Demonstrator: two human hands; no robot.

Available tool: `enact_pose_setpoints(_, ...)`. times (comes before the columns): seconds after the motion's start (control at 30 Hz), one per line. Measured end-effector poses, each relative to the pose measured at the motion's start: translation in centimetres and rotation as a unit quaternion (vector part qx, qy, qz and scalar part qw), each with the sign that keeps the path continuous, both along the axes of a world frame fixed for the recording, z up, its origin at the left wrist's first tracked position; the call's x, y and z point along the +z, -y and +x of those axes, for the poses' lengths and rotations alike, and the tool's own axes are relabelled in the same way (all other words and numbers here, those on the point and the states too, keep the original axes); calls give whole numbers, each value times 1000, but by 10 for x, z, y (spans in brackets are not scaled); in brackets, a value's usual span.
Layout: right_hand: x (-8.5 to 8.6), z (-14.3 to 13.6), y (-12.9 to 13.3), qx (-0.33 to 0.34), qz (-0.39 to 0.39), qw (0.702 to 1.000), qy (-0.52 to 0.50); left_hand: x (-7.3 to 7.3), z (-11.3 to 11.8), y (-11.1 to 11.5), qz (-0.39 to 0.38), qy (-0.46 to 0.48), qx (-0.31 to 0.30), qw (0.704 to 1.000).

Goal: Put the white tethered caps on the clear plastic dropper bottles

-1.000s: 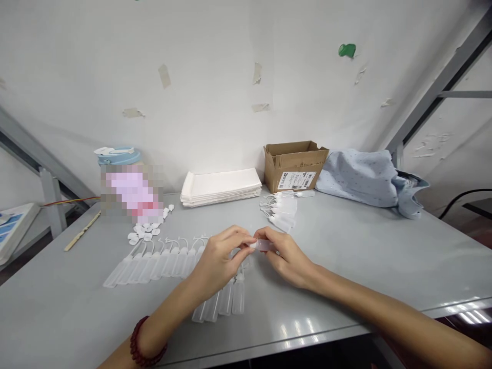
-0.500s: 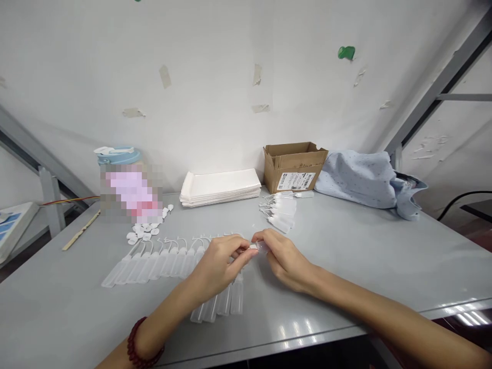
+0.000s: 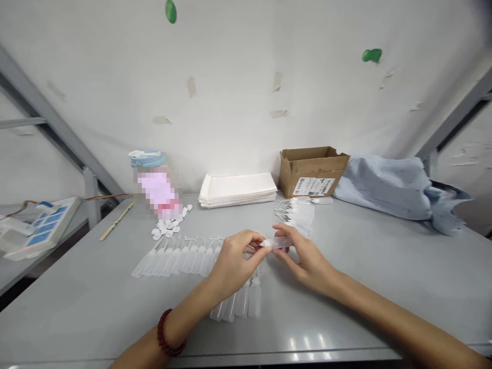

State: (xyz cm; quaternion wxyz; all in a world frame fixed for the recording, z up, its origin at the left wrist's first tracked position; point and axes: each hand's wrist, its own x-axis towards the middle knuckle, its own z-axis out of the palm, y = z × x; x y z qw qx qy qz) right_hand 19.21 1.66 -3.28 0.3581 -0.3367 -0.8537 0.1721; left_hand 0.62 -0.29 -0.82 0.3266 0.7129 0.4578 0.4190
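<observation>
Between my hands, a small translucent plastic bottle lies sideways, its white cap pointing left. The cap end is pinched by the thumb and fingers of my left hand. My right hand holds the bottle's body by its far end, thumb below and fingers above. Beneath and left of my left hand, a row of similar bottles with thin looped cords lies on the table. Several more bottles lie nearer me, partly hidden by my left forearm. Beyond my right hand is another group of bottles.
Loose white caps lie beside a blurred pink item at the left. Against the wall stand stacked white sheets, a cardboard box and a light blue cloth. A wooden stick lies far left.
The view has swung left, so everything sits further right. More of the bottle's body now shows between my hands, and my right fingers have spread further along it.
</observation>
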Motion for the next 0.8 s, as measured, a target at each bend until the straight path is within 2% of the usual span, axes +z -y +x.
enact_pose_setpoints(0.07, -3, 1, -3, 6, 54, 998, 11, 5, -1, -1, -75, 32, 3, 997)
enact_pose_setpoints(0.17, -7, 0, -3, 17, 91, 995, 39, 10, -5, -2, -164, 49, -37, 985)
enact_pose_setpoints(0.23, -3, 0, 0, 25, 66, 996, 48, 11, -7, -1, -188, 52, -59, 979)
enact_pose_setpoints(0.27, 0, 0, 1, 35, 30, 998, 45, 10, -8, 0, -181, 46, -69, 980)
enact_pose_setpoints(0.33, 9, 1, 3, 72, -105, 992, 22, 6, -8, 3, -104, 3, -88, 991)
enact_pose_setpoints(0.37, 14, 2, 3, 92, -195, 977, 2, 3, -7, 4, -39, -30, -95, 994)
enact_pose_setpoints(0.43, 21, 3, 2, 120, -361, 924, -49, -1, -4, 7, 101, -91, -101, 985)
enact_pose_setpoints(0.5, 25, 4, 0, 129, -441, 884, -89, -4, -1, 8, 183, -115, -84, 973)
enact_pose_setpoints(0.53, 25, 4, 0, 124, -437, 886, -96, -4, 0, 7, 187, -112, -69, 974)
enact_pose_setpoints(0.57, 24, 4, 0, 113, -403, 903, -94, -3, 0, 7, 170, -103, -53, 979)
enact_pose_setpoints(0.67, 17, 3, 1, 65, -203, 976, -41, 1, -1, 5, 71, -83, -23, 994)
enact_pose_setpoints(0.73, 12, 3, 1, 56, -100, 993, 9, 5, -2, 4, 39, -101, -20, 994)
enact_pose_setpoints(0.8, 10, 3, 0, 62, -71, 995, 33, 7, -4, 3, 40, -126, -24, 991)
